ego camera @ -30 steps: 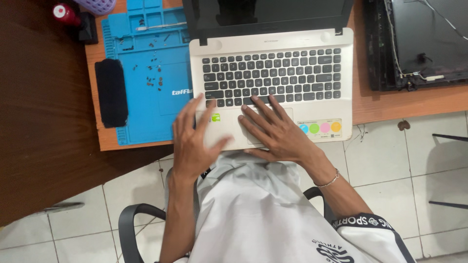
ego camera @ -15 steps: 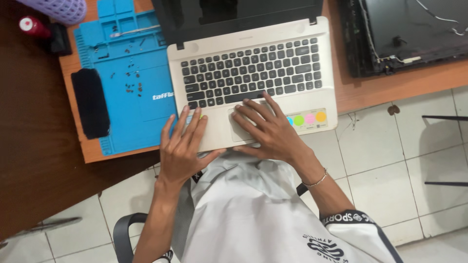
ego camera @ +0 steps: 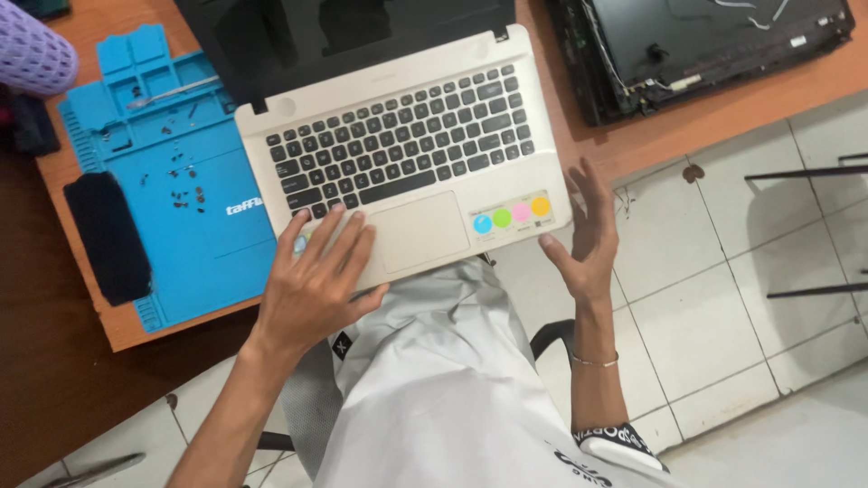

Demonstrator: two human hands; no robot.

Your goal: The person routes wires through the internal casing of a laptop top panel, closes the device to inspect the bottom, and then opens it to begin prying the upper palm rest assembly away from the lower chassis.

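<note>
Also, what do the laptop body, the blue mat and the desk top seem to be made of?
Laptop: probably plastic with a pale gold, satin finish; it shows a soft, even sheen, though thin metal cannot be excluded. The left hand rests on its palm rest.
Blue mat: likely silicone or rubber, matte, with moulded compartments along its edges.
Desk: looks like wood or wood-look laminate, orange-brown and smooth.

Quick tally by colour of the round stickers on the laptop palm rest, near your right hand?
Round stickers on the laptop palm rest, beside the right hand:
Blue sticker: 1
Green sticker: 1
Pink sticker: 1
Orange sticker: 1
Total: 4
</note>
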